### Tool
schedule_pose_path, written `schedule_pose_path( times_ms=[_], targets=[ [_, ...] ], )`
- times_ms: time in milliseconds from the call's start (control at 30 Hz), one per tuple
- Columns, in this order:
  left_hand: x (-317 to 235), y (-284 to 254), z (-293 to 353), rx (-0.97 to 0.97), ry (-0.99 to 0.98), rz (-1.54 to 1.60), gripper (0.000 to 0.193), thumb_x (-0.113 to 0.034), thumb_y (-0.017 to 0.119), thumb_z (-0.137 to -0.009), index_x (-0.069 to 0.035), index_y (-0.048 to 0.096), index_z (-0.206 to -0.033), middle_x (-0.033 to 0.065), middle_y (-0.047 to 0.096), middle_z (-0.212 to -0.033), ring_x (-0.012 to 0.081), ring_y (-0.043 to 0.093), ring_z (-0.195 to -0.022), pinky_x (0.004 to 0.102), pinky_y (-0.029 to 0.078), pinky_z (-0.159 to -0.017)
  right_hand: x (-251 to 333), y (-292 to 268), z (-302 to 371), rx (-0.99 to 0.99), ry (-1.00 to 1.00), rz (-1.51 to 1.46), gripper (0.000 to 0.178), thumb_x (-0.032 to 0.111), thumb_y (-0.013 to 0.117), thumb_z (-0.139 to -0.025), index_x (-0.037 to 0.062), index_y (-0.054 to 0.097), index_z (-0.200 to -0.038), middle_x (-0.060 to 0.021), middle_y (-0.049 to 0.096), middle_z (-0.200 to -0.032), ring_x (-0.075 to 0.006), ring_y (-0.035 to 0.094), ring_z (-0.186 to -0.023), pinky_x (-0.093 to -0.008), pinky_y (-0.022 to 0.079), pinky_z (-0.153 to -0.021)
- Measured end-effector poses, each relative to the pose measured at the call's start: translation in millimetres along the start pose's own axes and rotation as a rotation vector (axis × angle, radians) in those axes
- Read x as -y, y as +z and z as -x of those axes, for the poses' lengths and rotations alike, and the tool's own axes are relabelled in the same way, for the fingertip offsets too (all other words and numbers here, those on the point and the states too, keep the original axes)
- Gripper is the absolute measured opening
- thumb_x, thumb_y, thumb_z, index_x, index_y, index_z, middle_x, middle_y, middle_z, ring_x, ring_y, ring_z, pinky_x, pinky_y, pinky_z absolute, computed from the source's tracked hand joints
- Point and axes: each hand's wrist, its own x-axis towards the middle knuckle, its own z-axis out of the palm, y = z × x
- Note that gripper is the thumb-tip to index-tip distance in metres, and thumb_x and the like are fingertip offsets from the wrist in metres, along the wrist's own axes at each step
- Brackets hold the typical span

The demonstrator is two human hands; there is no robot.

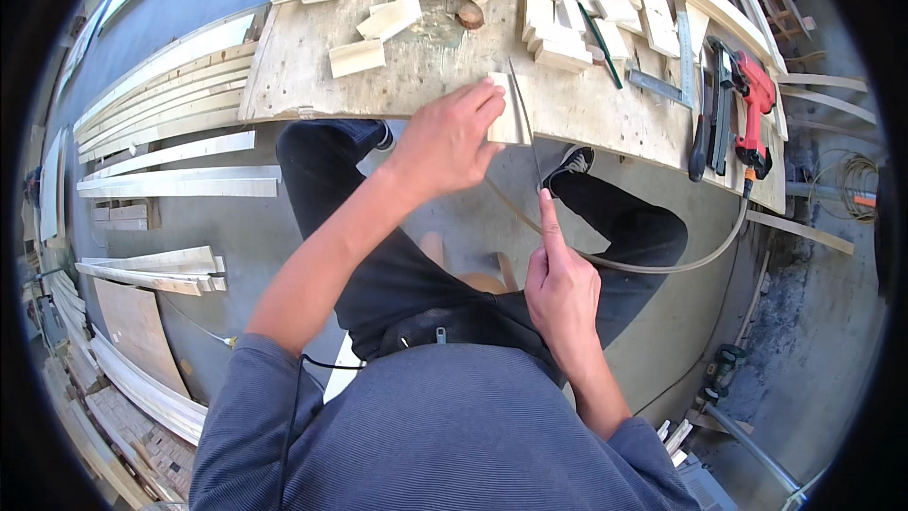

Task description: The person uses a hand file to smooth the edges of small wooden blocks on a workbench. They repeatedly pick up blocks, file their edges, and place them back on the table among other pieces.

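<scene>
My left hand [449, 140] is closed on a small pale wood block [509, 106] at the near edge of the plywood bench [312, 66], pressing it down with the fingers. Part of the block sticks out past the edge. In my right hand [562, 289] is a hand saw [534, 153], its handle mostly hidden in the fist and the index finger stretched along it. The thin blade, seen almost edge-on, points away from me and lies across the right part of the block. Whether it has cut into the wood, I cannot tell.
Several loose wood blocks [562, 45] lie farther back on the bench, with a green pencil [600, 40] and a metal square [659, 85]. At right sit a screwdriver [698, 147] and a red nail gun [755, 99]; its air hose [662, 270] loops over my leg. Boards [180, 185] lie left.
</scene>
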Motion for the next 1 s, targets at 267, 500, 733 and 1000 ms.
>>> schedule_pose_path(
  times_ms=[267, 500, 733, 1000],
  targets=[
    [-5.7, -1.3, -1.8, 0.059, -0.018, -0.033, 0.053, -0.018, 0.086, -0.091, 0.001, 0.07, -0.137, 0.0215, 0.068, -0.153, 0.0394, 0.066, -0.141, 0.0469, 0.059, -0.113, 6.7, 18.7, -36.3, -0.076, -0.045, 0.025, 0.078, 0.01, 0.063, -0.1, 0.014, 0.044, -0.175, -0.0225, 0.074, -0.081, -0.0453, 0.071, -0.066, -0.0572, 0.058, -0.066],
    [-10.0, -10.0, -7.0, 0.103, -0.041, -0.031, 0.056, -0.019, 0.086, -0.091, 0.001, 0.07, -0.14, 0.0242, 0.067, -0.154, 0.0402, 0.068, -0.139, 0.0468, 0.059, -0.113, 6.5, -0.4, -28.3, -0.022, -0.035, 0.032, 0.076, 0.01, 0.061, -0.102, 0.014, 0.044, -0.175, -0.0235, 0.073, -0.082, -0.0459, 0.072, -0.07, -0.0577, 0.059, -0.069],
    [-12.0, -5.2, -6.0, 0.143, -0.058, -0.065, 0.056, -0.019, 0.086, -0.091, 0.0, 0.068, -0.141, 0.0232, 0.066, -0.155, 0.0404, 0.07, -0.135, 0.0459, 0.061, -0.111, -2.7, 6.6, 2.0, -0.029, -0.027, -0.053, 0.079, 0.009, 0.063, -0.099, 0.0141, 0.044, -0.176, -0.023, 0.073, -0.08, -0.0457, 0.072, -0.068, -0.0567, 0.059, -0.068],
    [-13.7, -13.1, -5.9, 0.176, -0.079, -0.075, 0.054, -0.018, 0.085, -0.092, 0.0, 0.068, -0.139, 0.0221, 0.068, -0.151, 0.0396, 0.07, -0.134, 0.0451, 0.061, -0.108, -3.2, 15.1, -41.4, -0.088, -0.081, -0.013, 0.076, 0.008, 0.061, -0.101, 0.0131, 0.044, -0.176, -0.0251, 0.072, -0.077, -0.0465, 0.072, -0.069, -0.0576, 0.059, -0.069]
  ],
)
